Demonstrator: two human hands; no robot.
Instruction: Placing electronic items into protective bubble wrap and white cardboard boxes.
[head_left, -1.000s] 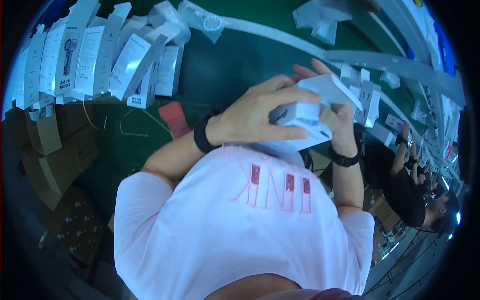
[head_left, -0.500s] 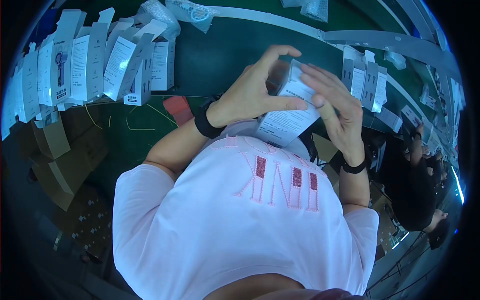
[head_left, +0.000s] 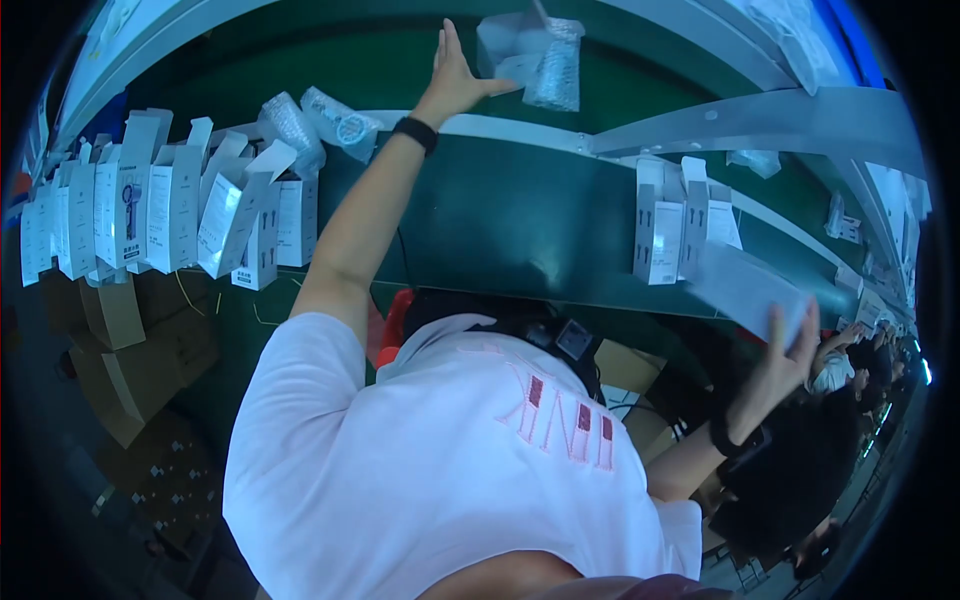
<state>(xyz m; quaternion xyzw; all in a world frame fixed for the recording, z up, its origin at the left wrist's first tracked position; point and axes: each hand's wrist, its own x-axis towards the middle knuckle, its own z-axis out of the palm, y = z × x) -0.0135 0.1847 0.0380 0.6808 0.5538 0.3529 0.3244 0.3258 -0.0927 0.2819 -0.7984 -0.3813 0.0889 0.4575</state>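
Note:
My left hand [head_left: 457,85] reaches far over the bench, its fingers spread and nothing in them. Just right of it, past the pale rail, lie a clear bubble-wrapped package [head_left: 553,70] and a blurred translucent wrapped piece [head_left: 508,50]. Low on the right, my right hand [head_left: 778,365] has its fingers on the end of a white box [head_left: 752,292], which is smeared by motion. Left of that box, several upright white boxes [head_left: 662,235] with printed sides and raised flaps stand on the bench's right part.
A row of white boxes [head_left: 172,215], many with open flaps, lines the left of the dark green bench [head_left: 480,220]. Bubble-wrapped items [head_left: 343,125] lie behind it. Brown cartons [head_left: 125,365] stand below left. A metal arm [head_left: 760,125] crosses the right; people [head_left: 835,365] are beyond.
Both hands were together on a white box before my chest. My left hand has left it and stretched forward; my right hand has moved right with the box. The view has shifted.

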